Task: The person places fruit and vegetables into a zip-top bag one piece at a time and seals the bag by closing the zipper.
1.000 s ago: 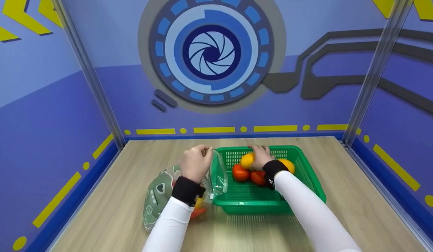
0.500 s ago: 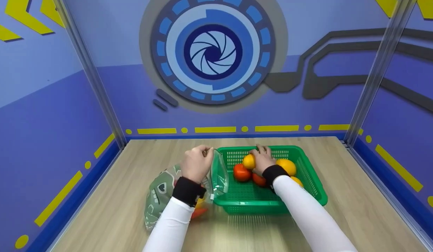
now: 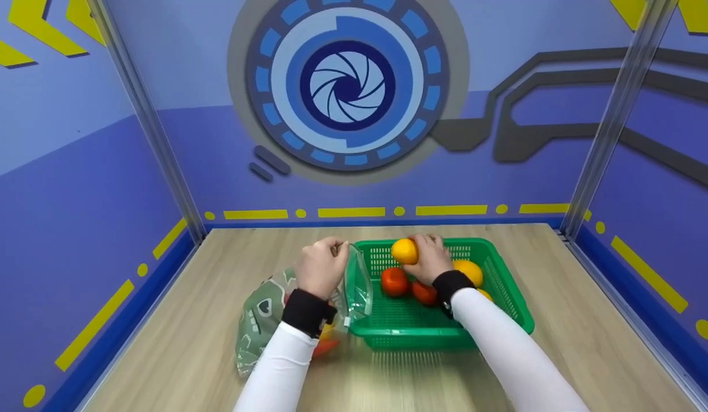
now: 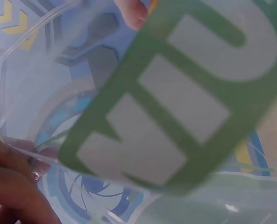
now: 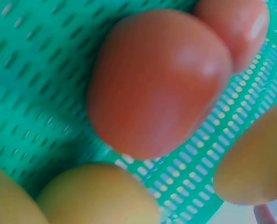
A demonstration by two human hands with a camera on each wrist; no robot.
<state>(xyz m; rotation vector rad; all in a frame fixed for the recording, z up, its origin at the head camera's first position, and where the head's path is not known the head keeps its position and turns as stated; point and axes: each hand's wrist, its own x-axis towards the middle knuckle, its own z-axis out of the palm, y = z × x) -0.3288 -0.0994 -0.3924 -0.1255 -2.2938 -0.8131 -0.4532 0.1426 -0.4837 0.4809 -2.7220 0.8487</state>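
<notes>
My left hand (image 3: 322, 268) pinches the top edge of a green patterned plastic zip bag (image 3: 262, 315), part of it clear. Red and yellow contents show low in the bag, partly behind my wrist. Over the green basket (image 3: 439, 332), my right hand (image 3: 431, 258) grips an orange (image 3: 404, 251), lifted above the tomatoes. One tomato (image 3: 394, 282) lies below it, with a second tomato (image 3: 424, 293) beside my right wrist. Two more oranges (image 3: 468, 273) sit at the basket's right side, partly hidden by the arm. In the right wrist view the held orange (image 5: 257, 161) is at the right edge.
The perforated basket stands against the bag's open side on a wooden table (image 3: 216, 257). Blue printed panels (image 3: 205, 160) enclose the table at the back and both sides, with metal posts (image 3: 611, 120) at the corners.
My right hand has drawn the orange up and slightly left, away from the tomatoes. More of the right-side oranges shows than a second ago. The left hand keeps its hold on the bag.
</notes>
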